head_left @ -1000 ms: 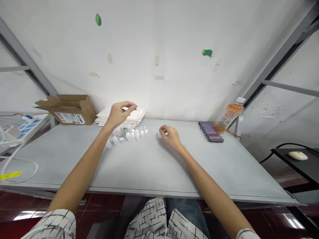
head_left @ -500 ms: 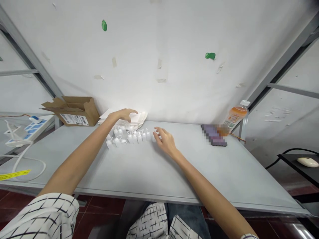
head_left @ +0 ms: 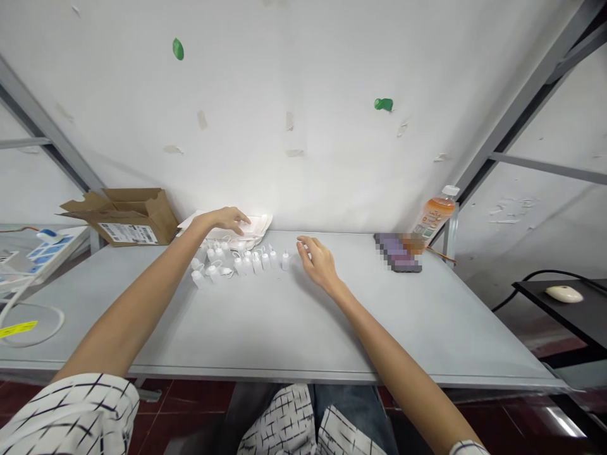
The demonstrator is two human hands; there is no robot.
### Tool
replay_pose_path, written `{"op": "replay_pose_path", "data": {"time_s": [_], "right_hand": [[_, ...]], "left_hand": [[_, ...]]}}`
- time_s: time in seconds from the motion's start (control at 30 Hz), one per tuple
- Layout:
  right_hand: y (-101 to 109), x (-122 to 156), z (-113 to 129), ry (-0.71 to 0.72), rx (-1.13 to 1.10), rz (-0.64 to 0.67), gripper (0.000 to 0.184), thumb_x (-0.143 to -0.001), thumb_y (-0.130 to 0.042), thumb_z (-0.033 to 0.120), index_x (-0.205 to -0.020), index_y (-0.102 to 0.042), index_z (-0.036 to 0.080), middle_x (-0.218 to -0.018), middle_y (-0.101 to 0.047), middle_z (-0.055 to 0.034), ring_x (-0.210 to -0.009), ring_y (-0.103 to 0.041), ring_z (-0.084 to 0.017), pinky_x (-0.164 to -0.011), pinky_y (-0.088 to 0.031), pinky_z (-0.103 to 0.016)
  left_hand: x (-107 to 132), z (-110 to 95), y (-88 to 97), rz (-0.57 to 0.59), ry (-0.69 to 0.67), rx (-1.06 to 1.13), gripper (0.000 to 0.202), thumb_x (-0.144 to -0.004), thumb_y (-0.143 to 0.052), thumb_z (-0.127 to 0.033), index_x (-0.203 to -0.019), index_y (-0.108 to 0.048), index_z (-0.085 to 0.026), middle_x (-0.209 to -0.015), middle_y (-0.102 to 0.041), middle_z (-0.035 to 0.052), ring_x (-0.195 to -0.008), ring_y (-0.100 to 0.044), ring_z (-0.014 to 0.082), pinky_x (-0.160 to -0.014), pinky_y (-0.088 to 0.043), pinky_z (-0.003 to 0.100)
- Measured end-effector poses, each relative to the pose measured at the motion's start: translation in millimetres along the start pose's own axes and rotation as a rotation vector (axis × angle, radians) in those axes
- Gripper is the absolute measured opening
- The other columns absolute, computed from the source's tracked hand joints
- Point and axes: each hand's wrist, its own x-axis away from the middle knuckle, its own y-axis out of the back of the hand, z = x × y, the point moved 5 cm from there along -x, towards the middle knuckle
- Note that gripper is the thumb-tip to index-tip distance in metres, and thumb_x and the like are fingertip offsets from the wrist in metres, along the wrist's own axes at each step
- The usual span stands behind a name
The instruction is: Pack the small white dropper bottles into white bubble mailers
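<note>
Pale wall (head_left: 303, 164), patched with tape scraps, rises behind a grey worktable (head_left: 294, 322), and the head view looks down across it at 2 bare forearms. The left hand (head_left: 222, 220) lies on a stack of white folded sheets (head_left: 253, 222) at the table's back edge, its fingers extended and relaxed; whether they pinch anything there cannot be told. A row of small white plastic bottles (head_left: 249, 264) stands just below that stack, with 1 bottle (head_left: 285, 261) set slightly apart at the row's right end. The right hand (head_left: 320, 262) rests open just beside it, fingers loosely spread, gripping nothing (a pixelated flat object (head_left: 397, 253) lies well to its right).
</note>
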Motion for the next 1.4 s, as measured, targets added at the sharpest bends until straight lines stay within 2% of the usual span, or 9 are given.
{"op": "replay_pose_path", "data": {"time_s": [0.07,0.2,0.4,0.57,0.77,0.87,1.03,1.2,1.4], "right_hand": [[1.9,0.4,-1.3,-0.004,0.000,0.002,0.032,-0.102,-0.039,0.033,-0.121,-0.062,0.021,-0.119,-0.069,-0.0097,-0.089,-0.070,-0.019,-0.077,-0.049,-0.030],[5.4,0.7,-5.3,-0.016,0.004,0.004,0.033,-0.103,-0.038,0.034,-0.119,-0.063,0.022,-0.118,-0.069,-0.0091,-0.089,-0.069,-0.019,-0.078,-0.049,-0.030],[9.1,-0.6,-9.1,0.001,-0.009,-0.018,0.035,-0.103,-0.035,0.035,-0.114,-0.065,0.022,-0.112,-0.069,-0.0080,-0.083,-0.068,-0.016,-0.075,-0.049,-0.029],[9.2,0.3,-7.9,0.000,-0.009,0.018,0.034,-0.103,-0.035,0.034,-0.111,-0.066,0.022,-0.113,-0.067,-0.0076,-0.081,-0.066,-0.016,-0.075,-0.048,-0.028],[13.3,0.3,-6.8,0.005,-0.002,0.026,0.034,-0.104,-0.035,0.032,-0.103,-0.067,0.021,-0.109,-0.068,-0.0075,-0.090,-0.066,-0.017,-0.076,-0.046,-0.028],[14.3,-0.2,-7.5,0.001,-0.007,0.037,0.034,-0.103,-0.035,0.031,-0.099,-0.067,0.021,-0.108,-0.068,-0.0071,-0.090,-0.066,-0.017,-0.077,-0.046,-0.028],[16.0,-0.4,-8.3,-0.012,-0.021,0.052,0.034,-0.104,-0.035,0.032,-0.096,-0.066,0.021,-0.110,-0.067,-0.0071,-0.081,-0.065,-0.015,-0.075,-0.046,-0.028],[17.5,-0.9,-10.1,-0.017,0.021,0.079,0.035,-0.104,-0.036,0.033,-0.089,-0.064,0.020,-0.111,-0.066,-0.0076,-0.076,-0.065,-0.014,-0.074,-0.045,-0.027],[22.9,-2.4,-15.4,-0.024,0.054,0.059,0.035,-0.104,-0.036,0.034,-0.089,-0.064,0.020,-0.110,-0.066,-0.0072,-0.076,-0.065,-0.014,-0.072,-0.044,-0.028]], "left_hand": [[-1.0,-2.6,0.0,-0.006,-0.015,0.010,0.068,-0.064,-0.069,-0.044,-0.127,-0.067,-0.020,-0.135,-0.063,0.0118,-0.121,-0.060,0.0305,-0.101,-0.046,0.035],[-2.1,-3.0,2.7,-0.038,-0.047,0.077,0.057,-0.067,-0.063,-0.054,-0.110,-0.076,-0.020,-0.122,-0.071,0.0081,-0.115,-0.063,0.0316,-0.095,-0.050,0.032],[-1.1,-2.8,-1.6,-0.045,-0.018,0.002,0.068,-0.060,-0.070,-0.048,-0.123,-0.071,-0.023,-0.134,-0.064,0.0098,-0.122,-0.060,0.0318,-0.097,-0.048,0.032],[-0.1,-7.6,-5.1,-0.066,-0.016,-0.056,0.071,-0.060,-0.071,-0.047,-0.126,-0.069,-0.023,-0.133,-0.065,0.0095,-0.122,-0.059,0.0313,-0.096,-0.047,0.032],[2.8,-4.9,-2.3,-0.051,-0.060,0.063,0.059,-0.063,-0.067,-0.053,-0.114,-0.075,-0.022,-0.124,-0.071,0.0080,-0.115,-0.064,0.0300,-0.095,-0.048,0.031],[5.0,-6.4,-1.5,-0.055,-0.072,0.043,0.057,-0.066,-0.063,-0.054,-0.111,-0.076,-0.021,-0.118,-0.073,0.0066,-0.110,-0.066,0.0279,-0.091,-0.049,0.028],[9.2,-25.4,-5.7,-0.170,-0.074,-0.188,0.043,-0.069,-0.061,-0.039,-0.104,-0.077,-0.022,-0.108,-0.075,0.0077,-0.101,-0.067,0.0266,-0.085,-0.048,0.029],[8.3,-44.3,-11.9,-0.284,-0.073,-0.276,0.029,-0.071,-0.056,-0.025,-0.089,-0.078,-0.019,-0.091,-0.075,0.0133,-0.095,-0.067,0.0304,-0.083,-0.046,0.035],[9.9,-49.5,6.4,-0.512,-0.045,-0.283,0.035,-0.082,-0.046,-0.026,-0.094,-0.076,-0.013,-0.092,-0.074,0.0183,-0.098,-0.066,0.0352,-0.084,-0.046,0.041]]}}
